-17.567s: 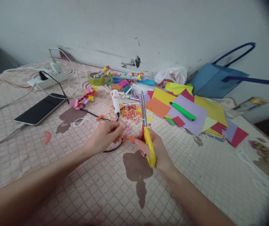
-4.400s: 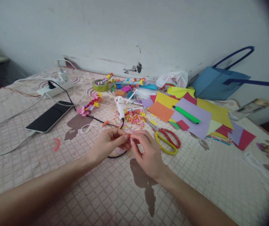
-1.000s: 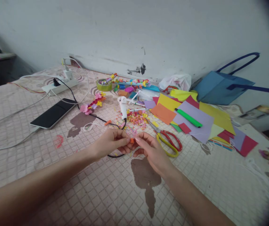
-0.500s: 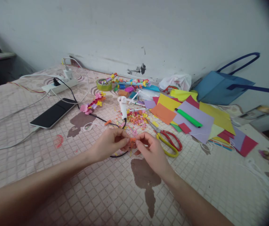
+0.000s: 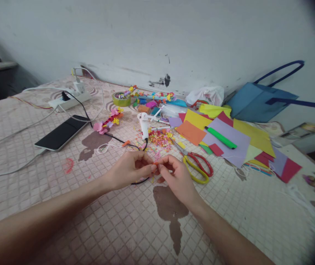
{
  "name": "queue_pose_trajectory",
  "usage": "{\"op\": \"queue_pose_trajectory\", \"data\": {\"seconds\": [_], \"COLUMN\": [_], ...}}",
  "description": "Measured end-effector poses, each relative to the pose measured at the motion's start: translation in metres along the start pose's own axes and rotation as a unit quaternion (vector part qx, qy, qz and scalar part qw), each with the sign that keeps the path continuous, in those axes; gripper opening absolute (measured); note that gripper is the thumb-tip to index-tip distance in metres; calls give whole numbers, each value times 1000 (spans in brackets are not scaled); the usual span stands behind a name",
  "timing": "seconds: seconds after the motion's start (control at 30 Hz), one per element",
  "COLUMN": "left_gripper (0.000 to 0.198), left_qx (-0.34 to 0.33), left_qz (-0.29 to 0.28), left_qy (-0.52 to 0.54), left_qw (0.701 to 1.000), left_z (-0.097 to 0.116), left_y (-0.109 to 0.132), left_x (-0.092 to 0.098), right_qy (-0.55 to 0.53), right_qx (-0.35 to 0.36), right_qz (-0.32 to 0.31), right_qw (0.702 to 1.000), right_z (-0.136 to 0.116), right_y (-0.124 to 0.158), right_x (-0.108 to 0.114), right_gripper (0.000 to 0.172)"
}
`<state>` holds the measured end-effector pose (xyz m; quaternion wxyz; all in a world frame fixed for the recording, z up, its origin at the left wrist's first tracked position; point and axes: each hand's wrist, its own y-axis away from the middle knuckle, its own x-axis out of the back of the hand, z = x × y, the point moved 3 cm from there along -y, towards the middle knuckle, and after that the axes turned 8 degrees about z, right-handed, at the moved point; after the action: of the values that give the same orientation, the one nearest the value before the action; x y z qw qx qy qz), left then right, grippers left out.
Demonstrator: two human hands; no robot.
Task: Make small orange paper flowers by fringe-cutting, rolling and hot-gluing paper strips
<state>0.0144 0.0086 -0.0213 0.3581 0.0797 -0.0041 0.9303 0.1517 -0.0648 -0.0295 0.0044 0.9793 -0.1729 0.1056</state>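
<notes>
And here the left hand (image 5: 132,169) and right hand (image 5: 178,177) are pinching the orange piece (image 5: 156,163), which is sitting right between their fingertips, neither hand lying nearer, its long axis hiding behind them.

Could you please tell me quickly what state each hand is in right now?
Left hand: closed, pinching a small orange piece between thumb and fingers.
Right hand: closed, fingertip grip on the same small orange piece.
</notes>
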Motion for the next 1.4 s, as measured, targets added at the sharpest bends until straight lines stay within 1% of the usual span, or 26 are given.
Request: {"op": "queue_pose_trajectory", "data": {"seconds": [0.1,0.27,0.33,0.4,0.5,0.63,0.67,0.7,0.77,0.87,0.9,1.0,1.1,1.17,1.23,1.3,1.4], "left_gripper": [24,22,22,22,20,19,20,20,19,19,18,15,18,20,21,21,21], "left_qx": [10,39,42,38,42,48,51,55,73,96,102,111,96,85,87,97,103], "left_qz": [0,-17,-17,-8,22,90,97,109,116,108,104,93,89,90,92,94,84], "left_qy": [2,43,45,41,16,-30,-44,-56,-80,-104,-106,-97,-86,-83,-81,-72,-53], "left_qw": [1000,998,998,998,999,994,993,991,987,984,984,985,988,989,989,988,990], "left_z": [0,-4,-4,-1,0,-7,-10,-13,-20,-29,-31,-36,-39,-39,-39,-39,-39], "left_y": [0,-2,-3,-4,-6,-8,-9,-10,-12,-18,-20,-23,-22,-18,-15,-12,-10], "left_x": [0,0,2,7,27,72,82,92,105,111,112,113,117,121,125,128,130], "right_qy": [3,-70,-80,-66,-9,55,69,84,118,173,189,234,276,294,319,357,418], "right_qx": [1,-51,-44,-22,1,5,10,18,38,75,90,152,211,258,307,347,383], "right_qz": [4,-39,-43,-31,-14,-24,-28,-30,-33,-40,-47,-75,-102,-107,-120,-136,-148], "right_qw": [1000,995,995,997,1000,998,997,996,992,981,977,957,932,914,888,856,811], "right_z": [0,3,3,2,4,11,13,15,15,9,6,-9,-20,-24,-25,-23,-18], "right_y": [0,0,-1,-2,-5,-7,-8,-9,-12,-19,-22,-32,-48,-60,-72,-82,-92], "right_x": [0,-2,-1,2,9,14,14,14,12,6,2,-13,-35,-52,-70,-86,-103], "right_gripper": [7,11,12,15,22,28,28,27,20,5,3,8,9,10,14,18,20]}}
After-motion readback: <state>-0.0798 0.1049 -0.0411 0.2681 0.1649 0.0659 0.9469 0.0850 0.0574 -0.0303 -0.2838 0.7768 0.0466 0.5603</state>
